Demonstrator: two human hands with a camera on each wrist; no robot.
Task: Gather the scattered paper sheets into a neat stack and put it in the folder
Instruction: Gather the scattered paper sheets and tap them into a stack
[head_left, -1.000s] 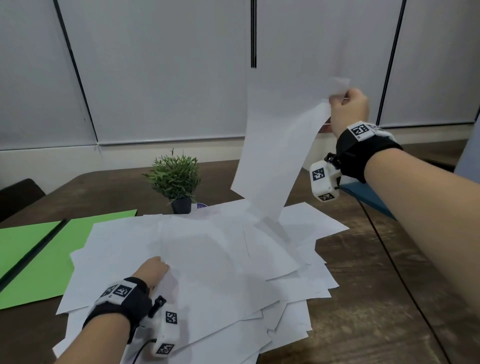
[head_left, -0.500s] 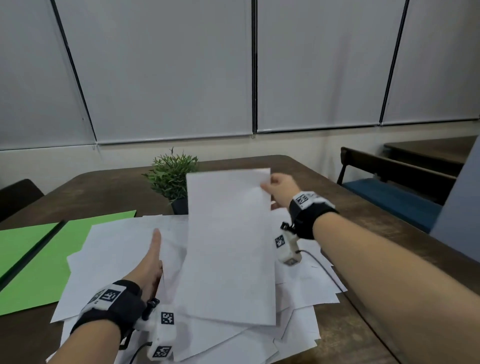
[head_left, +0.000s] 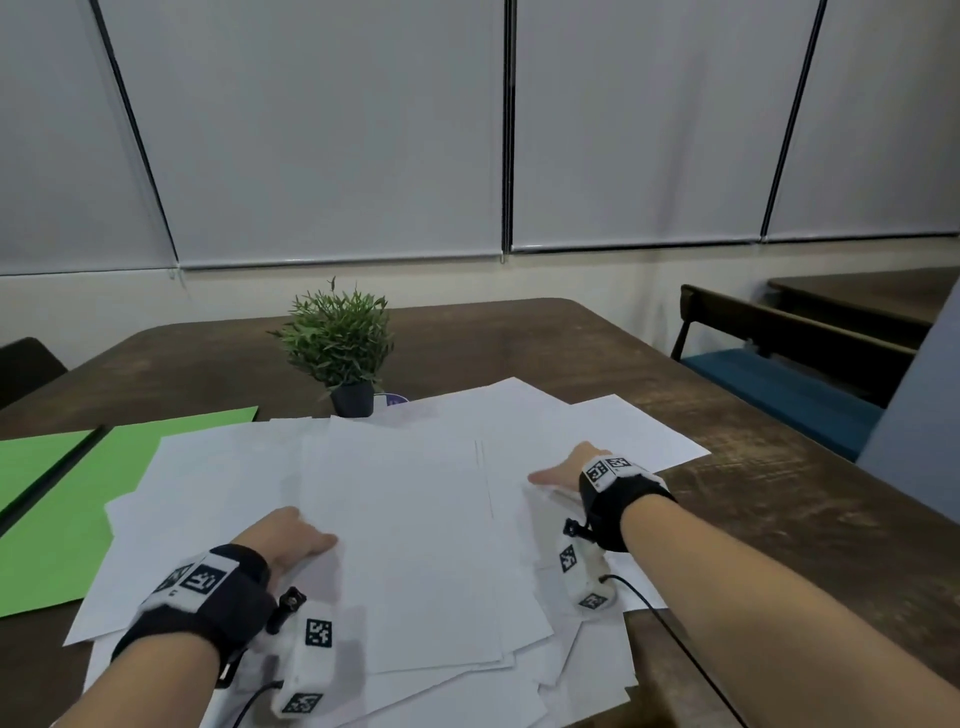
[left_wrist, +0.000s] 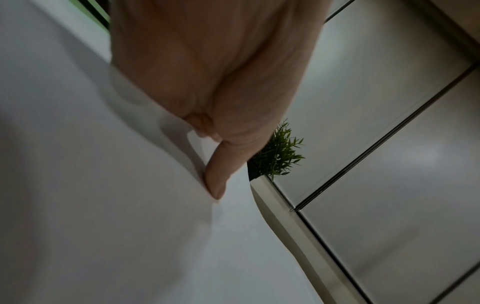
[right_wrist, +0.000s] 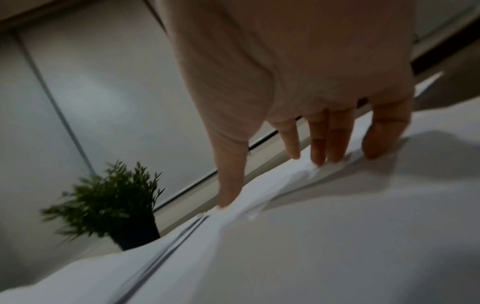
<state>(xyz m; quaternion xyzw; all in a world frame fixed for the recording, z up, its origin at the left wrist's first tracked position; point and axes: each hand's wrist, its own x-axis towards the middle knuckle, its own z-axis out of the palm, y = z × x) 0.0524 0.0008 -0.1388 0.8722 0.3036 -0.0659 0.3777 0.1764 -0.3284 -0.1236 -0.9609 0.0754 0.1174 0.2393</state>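
Both hands are lying on the sheets (head_left: 415, 519), which are spread in a loose, overlapping heap across the near part of the table (head_left: 779, 509). The left hand (head_left: 291, 540) is resting at the left edge of the top sheet; in the left wrist view its thumb is pressing down on paper while the fingers are tucked under, and whether they are pinching a sheet cannot be told. The right hand (head_left: 566, 470) is lying flat, fingers (right_wrist: 335, 142) straight and spread, tips touching the heap's far edges. The hands are well apart, one at each side of the top sheet, likely bracketing the pile so it can be squared inward.

The folder (head_left: 67, 514) is lying open and green on the left, partly under the heap's left edge, probably ready to receive the stack. None of the sheets is in it yet. A plant (head_left: 340, 343) is standing just behind the papers.

The sheets look blank; no readable writing or brand is showing. The wrist bands are bearing only black-and-white square markers.
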